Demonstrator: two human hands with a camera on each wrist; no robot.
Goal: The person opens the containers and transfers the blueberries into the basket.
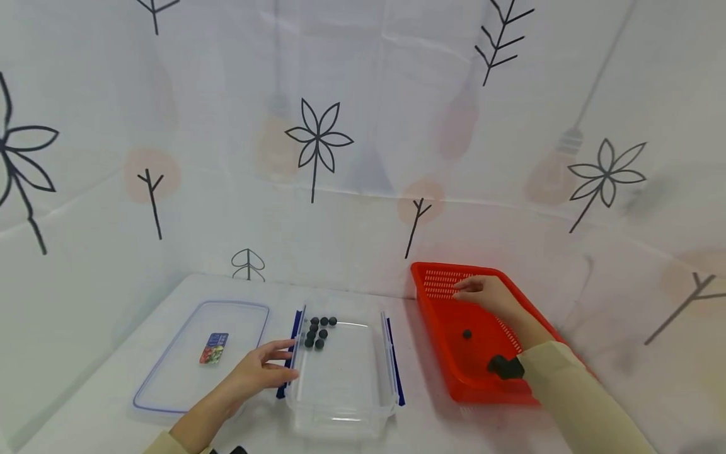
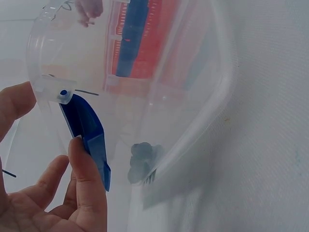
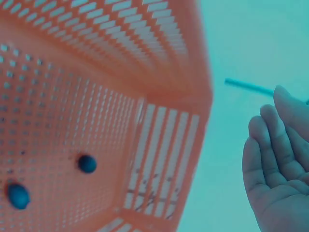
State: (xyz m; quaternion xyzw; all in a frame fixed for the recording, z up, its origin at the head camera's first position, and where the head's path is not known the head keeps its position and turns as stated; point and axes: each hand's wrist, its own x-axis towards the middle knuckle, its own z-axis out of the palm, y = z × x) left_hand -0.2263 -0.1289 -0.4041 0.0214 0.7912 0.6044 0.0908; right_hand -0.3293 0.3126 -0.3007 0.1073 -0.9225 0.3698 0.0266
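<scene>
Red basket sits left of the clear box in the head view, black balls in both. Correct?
Not quite: the red basket sits right of the clear box, as the head view shows. Black balls in both is correct.

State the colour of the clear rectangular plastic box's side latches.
Dark blue side latches; clearest in the left wrist view.

On the table [image 1: 416, 378], from left to right: lid [image 1: 181, 360], box [image 1: 343, 369] with balls [image 1: 311, 335] at far left, basket [image 1: 493, 392] with two further balls [image 3: 87, 164] inside.
</scene>
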